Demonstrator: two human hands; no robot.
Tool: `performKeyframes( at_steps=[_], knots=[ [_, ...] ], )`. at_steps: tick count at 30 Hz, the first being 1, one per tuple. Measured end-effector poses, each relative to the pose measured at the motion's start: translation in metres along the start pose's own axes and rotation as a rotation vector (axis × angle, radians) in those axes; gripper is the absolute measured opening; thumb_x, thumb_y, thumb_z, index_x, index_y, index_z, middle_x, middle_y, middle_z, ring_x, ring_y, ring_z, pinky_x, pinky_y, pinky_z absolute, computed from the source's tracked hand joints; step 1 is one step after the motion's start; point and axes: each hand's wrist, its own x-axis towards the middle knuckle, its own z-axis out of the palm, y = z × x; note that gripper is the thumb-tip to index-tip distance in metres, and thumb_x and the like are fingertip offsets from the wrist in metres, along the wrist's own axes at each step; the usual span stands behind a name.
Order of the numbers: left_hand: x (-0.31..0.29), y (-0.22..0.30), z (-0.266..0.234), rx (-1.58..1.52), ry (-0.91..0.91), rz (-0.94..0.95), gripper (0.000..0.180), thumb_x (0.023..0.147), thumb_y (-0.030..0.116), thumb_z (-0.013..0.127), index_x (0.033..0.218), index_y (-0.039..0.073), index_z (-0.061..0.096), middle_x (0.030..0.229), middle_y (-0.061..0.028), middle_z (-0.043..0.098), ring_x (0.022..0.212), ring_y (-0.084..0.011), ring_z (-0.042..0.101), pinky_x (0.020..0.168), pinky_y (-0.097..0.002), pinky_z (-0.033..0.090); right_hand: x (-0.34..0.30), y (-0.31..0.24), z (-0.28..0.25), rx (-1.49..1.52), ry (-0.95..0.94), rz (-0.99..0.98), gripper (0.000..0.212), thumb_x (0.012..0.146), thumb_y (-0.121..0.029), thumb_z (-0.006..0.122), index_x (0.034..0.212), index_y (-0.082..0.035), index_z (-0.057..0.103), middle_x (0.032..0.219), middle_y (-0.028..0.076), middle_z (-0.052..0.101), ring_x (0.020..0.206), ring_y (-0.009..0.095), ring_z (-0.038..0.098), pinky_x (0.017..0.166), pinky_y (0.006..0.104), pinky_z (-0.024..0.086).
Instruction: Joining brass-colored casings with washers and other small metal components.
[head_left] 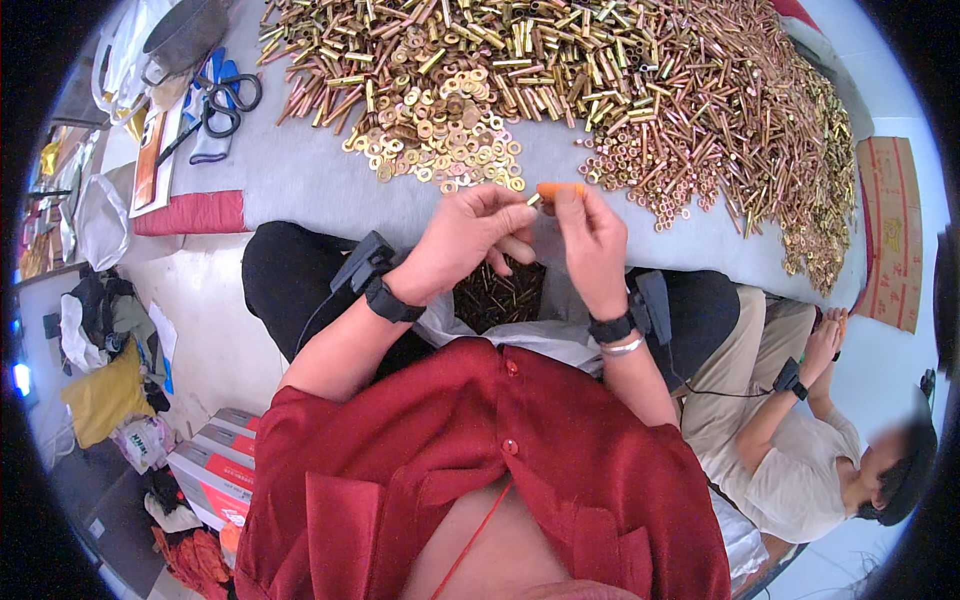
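My left hand (475, 238) pinches a small brass-coloured metal piece (533, 200) between thumb and fingertips. Close beside it, my right hand (594, 240) is closed round a short orange piece (560, 189); whether this is a held part or a cover on a finger, I cannot tell. The tips of both hands nearly meet above the table's near edge. Below them, a white bag (560, 335) lies open across my lap, with many dark metal pieces (500, 297) inside. Just beyond my hands are loose flat washers (440, 125) and small nuts (668, 185).
A heap of brass-coloured metal sleeves (470, 40) covers the far side of the grey-covered table (300, 165). Black-handled scissors (225, 105), a blue-and-white glove (210, 145) and a dark metal pot (185, 35) lie at left. A co-worker (800, 470) sits at right near a cardboard sheet (890, 235).
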Motion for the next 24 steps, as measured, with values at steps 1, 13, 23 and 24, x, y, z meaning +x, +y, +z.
performKeyframes(
  at_steps=[1,13,23,24],
  knots=[
    [0.002,0.002,-0.003,0.007,0.034,0.033,0.024,0.092,0.02,0.06,0.104,-0.001,0.059,0.086,-0.009,0.066,0.068,-0.0166,0.068,0.047,-0.0216,0.052,0.008,0.003,0.001,-0.077,0.031,-0.005,0.011,0.087,-0.014,0.064,0.09,-0.004,0.062,0.091,0.007,0.065,0.081,0.016,0.061,0.069,0.0294,0.047],
    [0.007,0.018,-0.019,0.049,0.137,0.044,0.024,0.09,0.02,0.062,0.103,-0.001,0.063,0.088,-0.0074,0.067,0.072,-0.0159,0.068,0.049,-0.0213,0.051,0.034,0.02,0.01,-0.627,0.163,-0.354,0.014,0.08,-0.014,0.068,0.087,-0.005,0.061,0.08,0.011,0.059,0.077,0.03,0.055,0.07,0.0388,0.043],
    [0.007,0.007,-0.006,0.062,0.085,0.048,0.02,0.092,0.017,0.059,0.101,0.0,0.061,0.087,-0.0076,0.065,0.072,-0.0156,0.068,0.052,-0.0226,0.054,0.012,0.011,0.021,-0.046,0.15,-0.196,0.011,0.088,-0.011,0.063,0.092,-0.001,0.06,0.081,0.007,0.066,0.072,0.012,0.061,0.064,0.0266,0.048],
    [0.007,0.006,-0.007,0.035,0.072,0.043,0.019,0.092,0.017,0.058,0.101,0.0,0.061,0.087,-0.0074,0.065,0.072,-0.0155,0.068,0.053,-0.0228,0.055,0.009,0.009,0.024,-0.14,0.164,-0.254,0.011,0.088,-0.011,0.063,0.092,-0.001,0.061,0.082,0.009,0.067,0.072,0.014,0.063,0.064,0.0277,0.049]
  ],
)
